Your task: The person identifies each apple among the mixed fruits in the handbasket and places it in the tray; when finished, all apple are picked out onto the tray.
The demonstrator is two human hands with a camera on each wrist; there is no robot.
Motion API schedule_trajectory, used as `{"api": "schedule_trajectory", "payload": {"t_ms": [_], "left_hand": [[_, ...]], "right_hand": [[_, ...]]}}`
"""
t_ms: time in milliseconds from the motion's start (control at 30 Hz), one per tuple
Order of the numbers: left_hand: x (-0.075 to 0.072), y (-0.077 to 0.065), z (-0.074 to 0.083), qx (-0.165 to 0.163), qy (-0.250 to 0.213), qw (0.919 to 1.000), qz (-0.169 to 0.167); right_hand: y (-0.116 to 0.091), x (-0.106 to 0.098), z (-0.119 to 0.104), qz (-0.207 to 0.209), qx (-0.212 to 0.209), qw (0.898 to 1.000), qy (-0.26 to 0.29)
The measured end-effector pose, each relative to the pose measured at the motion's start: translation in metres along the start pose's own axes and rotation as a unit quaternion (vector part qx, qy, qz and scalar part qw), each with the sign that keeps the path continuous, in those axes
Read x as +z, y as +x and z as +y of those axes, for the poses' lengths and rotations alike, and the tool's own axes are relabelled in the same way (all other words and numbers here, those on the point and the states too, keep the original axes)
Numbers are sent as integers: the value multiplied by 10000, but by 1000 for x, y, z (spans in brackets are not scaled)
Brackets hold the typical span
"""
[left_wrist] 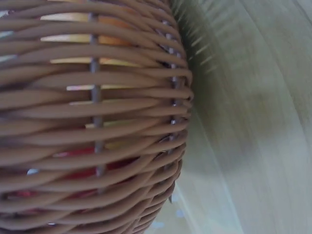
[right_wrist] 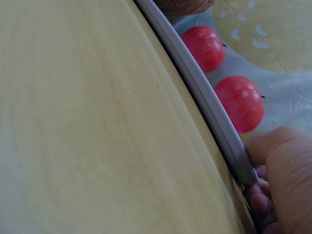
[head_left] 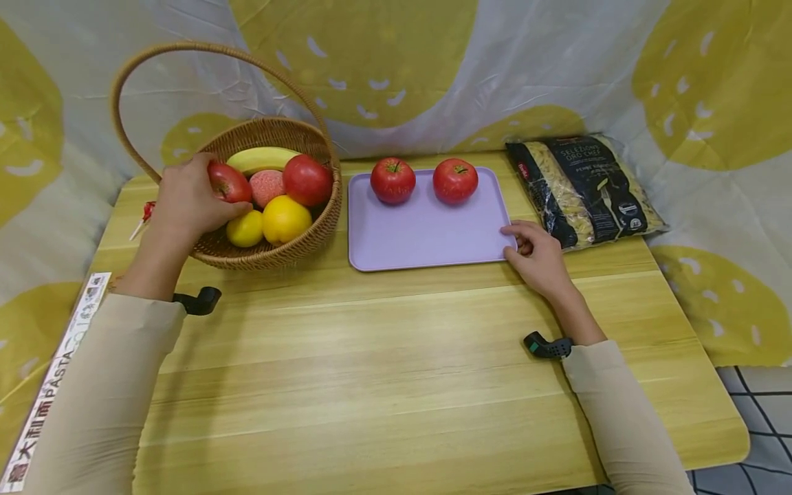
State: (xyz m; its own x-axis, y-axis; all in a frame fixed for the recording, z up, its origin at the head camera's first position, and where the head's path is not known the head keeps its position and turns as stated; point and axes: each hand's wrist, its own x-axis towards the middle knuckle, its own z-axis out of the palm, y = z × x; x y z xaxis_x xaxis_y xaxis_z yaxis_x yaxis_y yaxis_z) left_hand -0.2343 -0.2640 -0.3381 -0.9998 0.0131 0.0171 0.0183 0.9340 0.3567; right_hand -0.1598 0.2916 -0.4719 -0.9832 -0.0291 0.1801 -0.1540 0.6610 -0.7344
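In the head view my left hand reaches over the rim of the wicker basket and grips a red apple inside it. Around that apple lie a banana, a rough pink fruit, another red fruit, a lemon and a round yellow fruit. Two red apples sit along the far side of a lilac tray. My right hand pinches the tray's near right corner, thumb above and fingers below in the right wrist view. Only basket weave fills the left wrist view's near side.
A bag of penne pasta lies right of the tray. Left of the basket is a small red-wrapped lollipop. A printed pasta strip runs along the table's left edge. A patterned cloth hangs behind.
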Motion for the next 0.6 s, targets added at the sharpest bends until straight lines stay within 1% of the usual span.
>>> {"api": "schedule_trajectory", "payload": {"t_ms": [133,233,300,400,533,600], "left_hand": [[0,-2,5,36,32,9993,380],[-1,-3,10,129,-107,9983,555],[-2,-5,13,160,-289,9974,642],[-5,-7,16,73,-501,9964,686],[-9,-12,19,-148,-730,9955,589],[-11,-15,21,-176,-825,9949,555]], "right_hand": [[0,0,0,12,-1,10000,-44],[-1,0,0,5,13,10000,-86],[-1,0,-1,-4,44,9999,-107],[-1,0,-1,-8,63,9999,-137],[0,0,0,-26,109,9998,-141],[0,0,0,-28,141,9998,-147]]}}
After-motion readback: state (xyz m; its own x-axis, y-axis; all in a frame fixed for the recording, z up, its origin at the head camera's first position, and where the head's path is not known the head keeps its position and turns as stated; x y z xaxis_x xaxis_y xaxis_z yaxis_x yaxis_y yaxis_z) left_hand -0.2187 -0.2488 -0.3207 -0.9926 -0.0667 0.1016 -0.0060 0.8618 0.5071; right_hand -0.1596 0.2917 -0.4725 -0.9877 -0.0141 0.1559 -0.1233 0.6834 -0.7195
